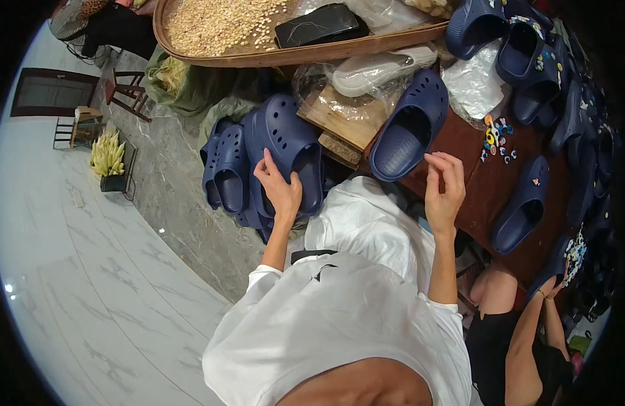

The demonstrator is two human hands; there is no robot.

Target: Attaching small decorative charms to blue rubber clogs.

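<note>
My left hand [280,187] lies on a navy blue clog [290,144] that tops a stack of navy clogs [228,169] at my left. My right hand [443,188] is raised with the fingers curled and apart, holding nothing that I can see. Just above it a single navy clog [408,126] lies open side up at the edge of a dark brown table [485,186]. A small heap of colourful shoe charms [497,139] sits on the table to the right of that clog. My white shirt fills the lower middle.
A wide woven tray [272,55] with pale kernels and a black flat object [319,26] stands at the top. More navy clogs [529,51] crowd the table's right. Another person's arm [529,325] reaches in at lower right. A basket of corn cobs [109,157] is on the marble floor at left.
</note>
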